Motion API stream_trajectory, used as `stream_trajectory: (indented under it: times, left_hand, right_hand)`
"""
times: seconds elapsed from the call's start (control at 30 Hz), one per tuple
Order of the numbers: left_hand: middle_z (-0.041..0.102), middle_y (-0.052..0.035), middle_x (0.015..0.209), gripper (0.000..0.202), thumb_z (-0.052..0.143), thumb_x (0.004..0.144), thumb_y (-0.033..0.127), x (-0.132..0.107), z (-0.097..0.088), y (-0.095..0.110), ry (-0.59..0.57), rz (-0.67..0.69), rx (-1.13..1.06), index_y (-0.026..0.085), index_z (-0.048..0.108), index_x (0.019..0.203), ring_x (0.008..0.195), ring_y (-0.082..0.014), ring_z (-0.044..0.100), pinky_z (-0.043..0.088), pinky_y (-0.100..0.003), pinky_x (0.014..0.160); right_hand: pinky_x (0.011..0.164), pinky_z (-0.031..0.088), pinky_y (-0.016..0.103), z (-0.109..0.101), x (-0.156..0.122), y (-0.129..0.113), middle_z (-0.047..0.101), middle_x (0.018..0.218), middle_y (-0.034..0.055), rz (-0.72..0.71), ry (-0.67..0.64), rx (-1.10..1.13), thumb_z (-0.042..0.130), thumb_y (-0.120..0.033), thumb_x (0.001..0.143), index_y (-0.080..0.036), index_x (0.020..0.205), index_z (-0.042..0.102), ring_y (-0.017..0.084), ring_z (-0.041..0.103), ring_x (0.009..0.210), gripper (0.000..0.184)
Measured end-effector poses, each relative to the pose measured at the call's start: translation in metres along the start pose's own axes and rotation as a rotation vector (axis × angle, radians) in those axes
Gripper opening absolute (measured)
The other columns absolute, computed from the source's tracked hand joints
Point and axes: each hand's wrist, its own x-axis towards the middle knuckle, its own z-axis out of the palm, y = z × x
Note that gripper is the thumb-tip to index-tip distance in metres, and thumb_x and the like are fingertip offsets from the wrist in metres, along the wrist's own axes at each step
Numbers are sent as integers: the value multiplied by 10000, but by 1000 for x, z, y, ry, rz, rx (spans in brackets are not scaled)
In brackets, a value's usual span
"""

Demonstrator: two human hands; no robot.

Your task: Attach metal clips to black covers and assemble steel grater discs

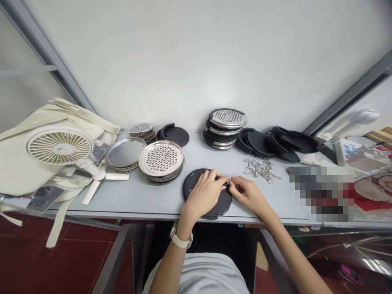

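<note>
A round black plastic disc (222,206) lies at the table's front edge, partly covered by my hands. My left hand (206,190) rests over it from the left, its bent fingers pressing the disc near its right rim. At that rim my right hand (245,192) is closed in a pinch, fingertips almost meeting those of the left. Something small and shiny shows between the fingertips, too small to name. Beyond my right hand is a pile of bent wire clips (260,169). Left of the disc stands a stack of round metal grater plates (161,159).
Plain metal discs (125,153) and smaller grater plates (141,128) are stacked at left. Black-rimmed graters (228,118) form a tall pile at the back. Black holders (260,143) lie to their right. A white fan (59,147) on a cream bag takes the left end.
</note>
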Motion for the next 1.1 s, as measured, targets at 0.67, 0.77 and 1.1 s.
stream_trajectory:
  times: [0.67,0.77,1.1]
  left_hand:
    - [514,-72,1091,192,374,975,232,0,-1,-1,51,-24,-4,184,460,1141,1003,-216,472,426,-375,912]
    - [509,-77,1106,267,365,979,239,0,1,-1,42,-24,10,196,424,1236,1025,-222,467,421,-386,924]
    - [496,-72,1113,312,364,975,229,-1,1,-1,33,-6,22,229,451,1274,1030,-213,466,420,-379,942]
  right_hand:
    - [632,364,261,-4,3,-3,494,659,-16,24,-35,51,361,-331,983,-209,725,448,150,493,634,299]
    - [630,368,268,-3,3,-4,505,650,-9,2,-34,-2,361,-322,982,-211,717,451,161,502,637,301]
    - [617,380,283,-4,2,-3,506,609,4,-28,-37,-30,330,-305,983,-217,668,410,177,508,627,337]
